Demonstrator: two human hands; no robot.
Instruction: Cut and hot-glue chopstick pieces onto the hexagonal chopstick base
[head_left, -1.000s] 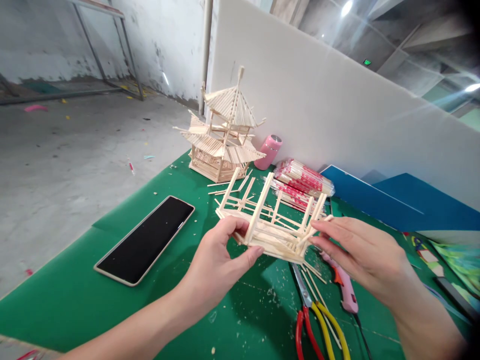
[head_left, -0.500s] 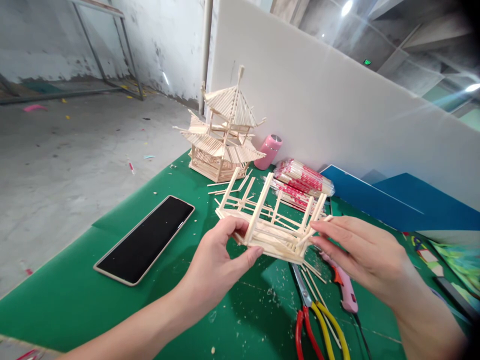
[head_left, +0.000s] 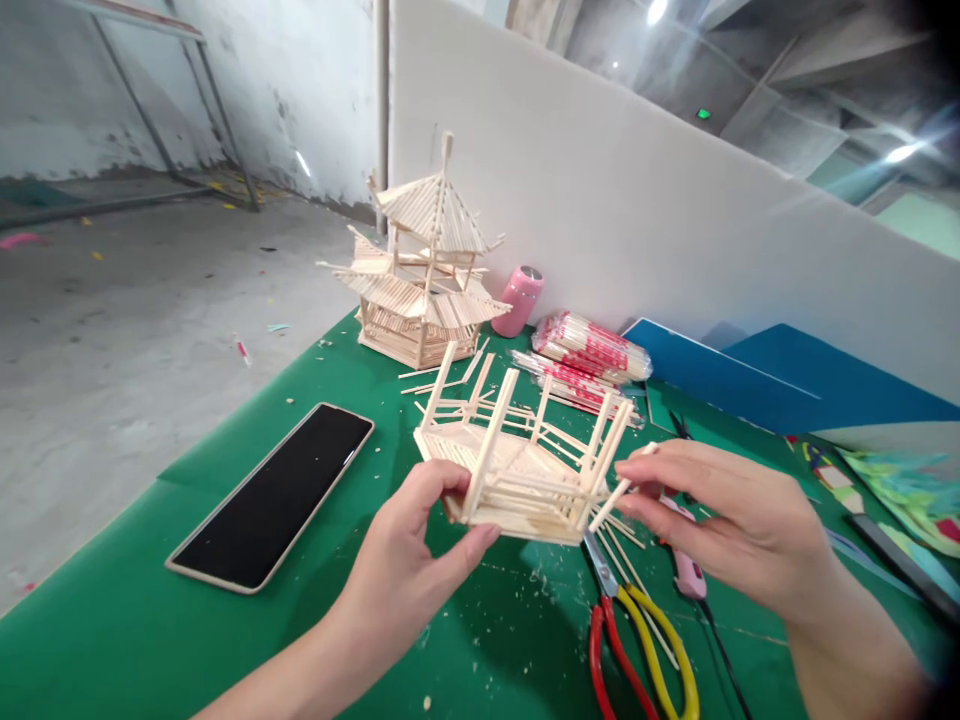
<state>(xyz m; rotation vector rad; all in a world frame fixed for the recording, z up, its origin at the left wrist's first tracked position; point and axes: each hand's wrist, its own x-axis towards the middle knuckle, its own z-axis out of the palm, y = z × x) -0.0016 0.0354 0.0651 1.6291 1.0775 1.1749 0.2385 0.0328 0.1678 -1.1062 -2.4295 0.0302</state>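
Note:
My left hand (head_left: 420, 545) is closed on the near left corner of a wooden stick frame (head_left: 532, 455), which has a flat base, upright posts and low railings. The thumb lies along the base's front edge and the fingers reach in behind a post. My right hand (head_left: 720, 510) pinches a short wooden stick (head_left: 624, 488) between thumb and fingertips. The stick slants down beside the frame's right corner post; whether it touches the post I cannot tell. Pliers (head_left: 606, 580) with one red and one yellow handle lie below the frame. A pink glue gun (head_left: 686, 570) is partly hidden behind my right hand.
A finished-looking stick pagoda (head_left: 420, 290) stands at the back, beside a pink bottle (head_left: 519, 300). Wrapped stick bundles (head_left: 592, 348) lie near a white partition (head_left: 600, 200). On the left rests a phone (head_left: 274, 495). Stick scraps dot the green tabletop (head_left: 322, 370). Blue boards (head_left: 787, 380) lean at right.
The view has shifted, so most things sit further left. The frame is tilted a little differently in my left hand. My right hand's stick has swung steeper and come slightly away from the corner post.

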